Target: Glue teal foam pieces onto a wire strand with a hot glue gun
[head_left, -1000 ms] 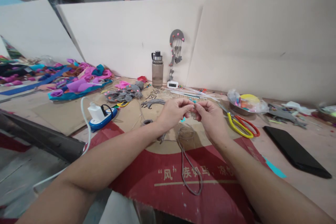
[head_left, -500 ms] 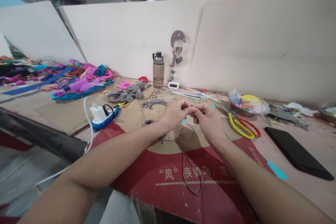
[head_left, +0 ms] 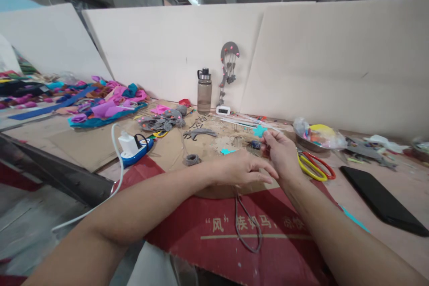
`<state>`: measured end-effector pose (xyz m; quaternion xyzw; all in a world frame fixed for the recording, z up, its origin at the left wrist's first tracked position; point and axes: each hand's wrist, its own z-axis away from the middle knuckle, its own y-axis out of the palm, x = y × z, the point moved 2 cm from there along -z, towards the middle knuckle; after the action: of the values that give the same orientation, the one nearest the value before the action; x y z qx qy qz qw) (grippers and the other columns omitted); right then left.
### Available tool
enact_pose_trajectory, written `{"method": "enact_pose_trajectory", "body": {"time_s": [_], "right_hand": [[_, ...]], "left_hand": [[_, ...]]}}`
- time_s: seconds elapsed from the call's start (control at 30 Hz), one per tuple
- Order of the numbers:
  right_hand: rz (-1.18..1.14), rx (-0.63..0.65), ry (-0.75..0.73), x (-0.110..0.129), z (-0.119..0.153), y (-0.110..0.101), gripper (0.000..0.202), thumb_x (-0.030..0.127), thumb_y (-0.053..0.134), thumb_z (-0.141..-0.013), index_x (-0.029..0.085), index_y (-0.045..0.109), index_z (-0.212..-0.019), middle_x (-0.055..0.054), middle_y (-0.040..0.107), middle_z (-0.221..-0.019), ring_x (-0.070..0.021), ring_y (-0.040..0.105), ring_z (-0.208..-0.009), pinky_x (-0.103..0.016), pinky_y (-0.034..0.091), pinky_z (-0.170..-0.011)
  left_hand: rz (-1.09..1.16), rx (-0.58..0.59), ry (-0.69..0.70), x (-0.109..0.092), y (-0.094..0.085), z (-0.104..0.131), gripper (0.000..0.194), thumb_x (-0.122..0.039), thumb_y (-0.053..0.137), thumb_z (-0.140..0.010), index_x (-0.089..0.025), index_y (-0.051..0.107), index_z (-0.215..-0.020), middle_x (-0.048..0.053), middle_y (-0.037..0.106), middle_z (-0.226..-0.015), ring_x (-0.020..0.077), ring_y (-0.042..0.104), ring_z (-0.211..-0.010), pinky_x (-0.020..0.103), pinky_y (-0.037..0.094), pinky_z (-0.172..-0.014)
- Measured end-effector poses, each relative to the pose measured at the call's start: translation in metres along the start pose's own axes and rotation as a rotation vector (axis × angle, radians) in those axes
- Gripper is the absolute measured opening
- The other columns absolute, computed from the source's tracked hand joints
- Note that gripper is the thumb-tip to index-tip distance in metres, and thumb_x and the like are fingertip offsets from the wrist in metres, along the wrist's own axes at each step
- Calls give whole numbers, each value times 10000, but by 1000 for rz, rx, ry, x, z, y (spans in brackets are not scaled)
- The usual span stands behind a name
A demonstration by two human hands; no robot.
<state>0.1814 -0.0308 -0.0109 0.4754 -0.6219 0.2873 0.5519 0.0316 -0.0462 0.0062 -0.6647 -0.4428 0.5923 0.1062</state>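
Note:
My right hand (head_left: 278,149) pinches a small turquoise star-like piece (head_left: 259,131) between thumb and fingers above the cardboard. My left hand (head_left: 246,169) is beside it, fingers apart and stretched to the right, with nothing seen in them. Another turquoise piece (head_left: 228,151) lies on the cardboard just behind my left hand. A looped grey cord (head_left: 258,237) runs out below my left hand over the red print (head_left: 181,228). A small grey coil of cord (head_left: 192,159) and a curved grey felt piece (head_left: 201,132) lie to the left.
Scissors with yellow and red handles (head_left: 315,167), a black phone (head_left: 378,199) and a metal bowl (head_left: 311,144) are at the right. A bottle (head_left: 204,94) stands behind. A power strip (head_left: 137,155) and felt scraps (head_left: 107,109) lie left.
My hands have moved apart from their pinch together. The left hand has come down and right with its fingers opened; the right now holds the turquoise piece up in plain view.

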Motion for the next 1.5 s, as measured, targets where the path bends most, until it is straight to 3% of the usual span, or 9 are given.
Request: {"method": "enact_pose_trajectory", "body": {"time_s": [0.13, 0.27, 0.43, 0.57, 0.73, 0.9, 1.0, 1.2, 1.5], "right_hand": [[-4, 4, 20, 2, 0, 1, 393, 491, 798, -610, 184, 569, -696, 47, 566, -575, -58, 435, -440, -204, 337, -429], [-43, -26, 0, 4, 3, 2, 374, 475, 792, -626, 185, 567, -699, 50, 557, -593, -53, 427, -452, -201, 330, -431], [-67, -12, -26, 1, 4, 4, 356, 449, 797, -627, 188, 572, -714, 44, 570, -613, -61, 434, -471, -201, 336, -441], [-53, 13, -61, 0, 4, 5, 330, 440, 780, -655, 192, 576, -732, 42, 573, -610, -70, 440, -480, -206, 337, -449], [-25, 30, -62, -1, 6, 5, 338, 458, 771, -679, 192, 577, -758, 48, 569, -616, -70, 450, -481, -208, 355, -463], [-7, 56, -72, -5, 5, 4, 309, 436, 755, -723, 184, 590, -790, 50, 574, -630, -57, 442, -467, -200, 338, -455], [7, 72, -75, -8, 5, 4, 306, 437, 750, -729, 182, 590, -777, 47, 576, -628, -60, 451, -472, -206, 346, -460], [3, 72, -62, -10, 6, 6, 318, 447, 757, -713, 191, 583, -784, 52, 564, -599, -71, 442, -469, -218, 339, -458], [18, 73, -64, -10, 9, 9, 299, 435, 746, -732, 186, 583, -772, 54, 558, -603, -63, 430, -465, -216, 330, -452]], "left_hand": [[-64, -4, 102, -2, 4, -1, 272, -181, 617, -828, -217, 716, -1079, 7, 705, -779, 131, 613, -689, 224, 453, -669], [-66, -54, 81, 1, 1, -6, 114, -146, 623, -816, -184, 726, -847, 40, 721, -880, 151, 632, -844, 247, 464, -814], [-54, -178, -62, -1, -9, -4, 199, -214, 515, -893, -185, 690, -803, 7, 689, -745, 127, 591, -699, 245, 427, -687], [-39, -255, -87, -1, -12, -1, 387, -333, 451, -937, -174, 572, -605, -9, 576, -577, 113, 515, -579, 257, 364, -606], [-89, -480, -209, 11, -18, -2, 408, -449, 505, -904, -180, 527, -599, -17, 517, -564, 116, 454, -569, 275, 307, -571], [-65, -662, -252, 21, -33, 0, 236, -364, 618, -834, -172, 557, -710, -11, 584, -678, 117, 492, -637, 256, 356, -607], [27, -623, -229, 23, -35, 0, 126, -283, 598, -839, -168, 620, -794, -11, 611, -691, 110, 523, -627, 242, 387, -608], [50, -483, -183, 16, -23, -1, 305, -362, 507, -910, -172, 652, -720, 0, 625, -656, 105, 532, -582, 238, 399, -573], [-85, -596, -260, 21, -28, 0, 282, -409, 609, -850, -177, 559, -698, -15, 585, -658, 117, 489, -617, 265, 349, -601]]}}
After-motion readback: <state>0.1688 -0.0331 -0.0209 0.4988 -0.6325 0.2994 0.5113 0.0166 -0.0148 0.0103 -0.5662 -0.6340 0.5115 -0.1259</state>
